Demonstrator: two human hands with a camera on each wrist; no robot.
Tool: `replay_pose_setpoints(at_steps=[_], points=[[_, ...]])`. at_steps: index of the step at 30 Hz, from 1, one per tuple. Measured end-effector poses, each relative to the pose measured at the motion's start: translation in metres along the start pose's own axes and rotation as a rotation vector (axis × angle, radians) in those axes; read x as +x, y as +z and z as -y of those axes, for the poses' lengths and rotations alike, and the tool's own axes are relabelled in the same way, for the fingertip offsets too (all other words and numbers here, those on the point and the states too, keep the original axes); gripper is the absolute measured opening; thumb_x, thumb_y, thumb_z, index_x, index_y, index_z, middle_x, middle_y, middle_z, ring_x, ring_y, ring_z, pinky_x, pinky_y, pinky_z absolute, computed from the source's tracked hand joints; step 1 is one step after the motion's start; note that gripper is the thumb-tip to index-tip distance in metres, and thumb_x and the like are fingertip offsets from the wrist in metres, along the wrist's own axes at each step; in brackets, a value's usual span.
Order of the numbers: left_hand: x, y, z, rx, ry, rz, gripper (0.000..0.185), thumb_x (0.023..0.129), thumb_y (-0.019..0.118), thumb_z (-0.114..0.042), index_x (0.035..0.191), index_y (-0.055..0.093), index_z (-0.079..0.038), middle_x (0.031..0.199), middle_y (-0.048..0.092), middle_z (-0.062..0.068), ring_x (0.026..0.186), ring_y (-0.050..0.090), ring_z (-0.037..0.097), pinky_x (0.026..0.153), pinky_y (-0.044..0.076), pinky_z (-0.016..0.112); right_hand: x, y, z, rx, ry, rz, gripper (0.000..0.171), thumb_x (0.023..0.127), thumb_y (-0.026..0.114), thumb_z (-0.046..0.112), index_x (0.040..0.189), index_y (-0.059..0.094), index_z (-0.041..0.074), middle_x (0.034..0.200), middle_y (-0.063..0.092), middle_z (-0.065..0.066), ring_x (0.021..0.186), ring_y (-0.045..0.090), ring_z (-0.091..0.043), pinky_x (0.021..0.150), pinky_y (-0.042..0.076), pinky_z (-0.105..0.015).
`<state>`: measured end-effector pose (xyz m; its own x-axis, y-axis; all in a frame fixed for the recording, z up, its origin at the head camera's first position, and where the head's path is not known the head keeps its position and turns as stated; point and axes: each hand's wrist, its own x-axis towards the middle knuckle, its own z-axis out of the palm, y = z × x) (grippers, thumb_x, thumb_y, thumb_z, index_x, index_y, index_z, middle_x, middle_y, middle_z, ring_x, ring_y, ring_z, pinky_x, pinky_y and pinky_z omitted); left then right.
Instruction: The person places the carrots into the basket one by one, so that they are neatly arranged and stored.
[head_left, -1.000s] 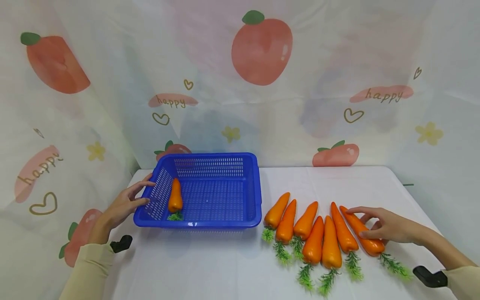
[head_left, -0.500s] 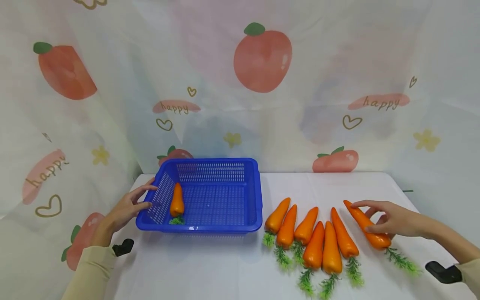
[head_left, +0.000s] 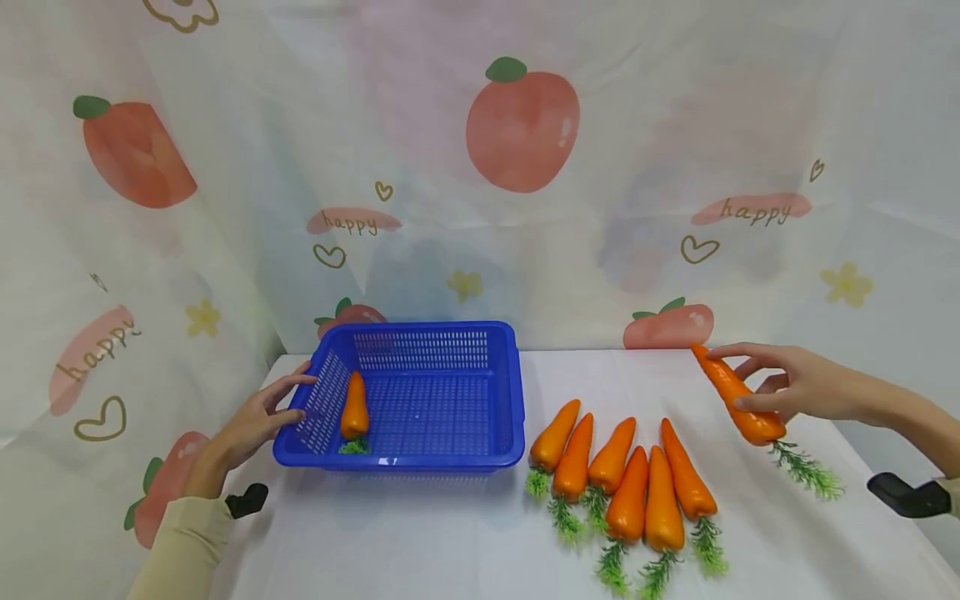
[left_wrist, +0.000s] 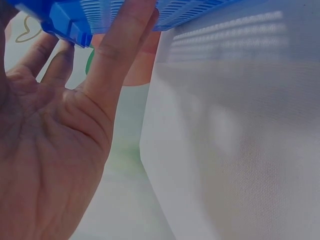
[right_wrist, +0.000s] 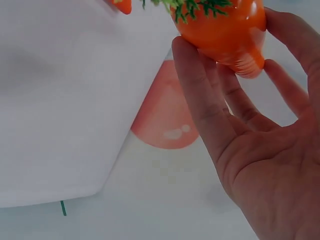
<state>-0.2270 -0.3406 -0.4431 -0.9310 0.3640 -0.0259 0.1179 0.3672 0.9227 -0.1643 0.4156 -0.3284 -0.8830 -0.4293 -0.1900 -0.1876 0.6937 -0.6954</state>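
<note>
My right hand (head_left: pixel 798 385) holds an orange carrot (head_left: pixel 729 390) above the table's right side, thumb on one flank and fingers on the other. Its narrow tip points up and away, and its green top (head_left: pixel 806 471) trails toward me. From the right wrist camera, the thick end of this carrot (right_wrist: pixel 225 35) sits among the fingertips. My left hand (head_left: pixel 251 425) holds the left rim of a blue plastic basket (head_left: pixel 397 460). In the left wrist view, its fingers reach up to the basket (left_wrist: pixel 112 17). One carrot (head_left: pixel 355 408) lies inside, along the left wall.
Several carrots (head_left: pixel 663 500) with green tops lie fanned out on the white tablecloth (head_left: pixel 390 542), right of the basket. A patterned cloth (head_left: pixel 570 250) hangs behind the table, and another stretch (head_left: pixel 45 350) hangs at its left.
My right hand has lifted the rightmost carrot off the tablecloth and carried it up and away from the others. My left hand stays at the basket's rim. The head view has tilted slightly.
</note>
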Motion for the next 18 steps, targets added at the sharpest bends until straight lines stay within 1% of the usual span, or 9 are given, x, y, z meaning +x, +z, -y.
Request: replay_pose_setpoints(at_steps=[6, 9, 15, 18], points=[[0.000, 0.001, 0.000, -0.006, -0.006, -0.005, 0.057, 0.101, 0.062, -0.013, 0.153, 0.041, -0.007, 0.173, 0.005, 0.007, 0.151, 0.008, 0.055, 0.096, 0.050, 0.068, 0.004, -0.011, 0.014, -0.035, -0.015, -0.035, 0.067, 0.098, 0.071, 0.017, 0.156, 0.037, 0.013, 0.137, 0.048, -0.034, 0.088, 0.072, -0.017, 0.065, 0.063, -0.039], [-0.001, 0.001, -0.001, -0.005, -0.004, -0.003, 0.057, 0.101, 0.062, -0.013, 0.153, 0.041, -0.008, 0.173, 0.005, 0.007, 0.151, 0.008, 0.056, 0.095, 0.050, 0.069, 0.009, -0.013, 0.020, -0.032, -0.023, -0.037, 0.067, 0.098, 0.070, 0.015, 0.156, 0.036, 0.012, 0.137, 0.048, -0.034, 0.088, 0.071, -0.018, 0.064, 0.063, -0.040], [-0.002, 0.001, -0.005, -0.010, 0.020, 0.001, 0.056, 0.100, 0.061, -0.011, 0.152, 0.041, -0.005, 0.173, 0.005, 0.008, 0.150, 0.009, 0.057, 0.093, 0.050, 0.070, 0.027, -0.013, 0.037, -0.008, -0.041, -0.012, 0.069, 0.097, 0.072, 0.015, 0.156, 0.036, 0.012, 0.140, 0.046, -0.033, 0.090, 0.071, -0.021, 0.065, 0.063, -0.041], [-0.002, 0.002, -0.006, -0.011, 0.012, -0.004, 0.056, 0.100, 0.062, -0.011, 0.152, 0.042, -0.006, 0.173, 0.006, 0.007, 0.151, 0.009, 0.057, 0.094, 0.050, 0.070, 0.041, -0.012, 0.047, -0.003, -0.061, 0.004, 0.070, 0.096, 0.074, 0.015, 0.155, 0.038, 0.011, 0.136, 0.049, -0.030, 0.087, 0.072, -0.023, 0.065, 0.063, -0.041]])
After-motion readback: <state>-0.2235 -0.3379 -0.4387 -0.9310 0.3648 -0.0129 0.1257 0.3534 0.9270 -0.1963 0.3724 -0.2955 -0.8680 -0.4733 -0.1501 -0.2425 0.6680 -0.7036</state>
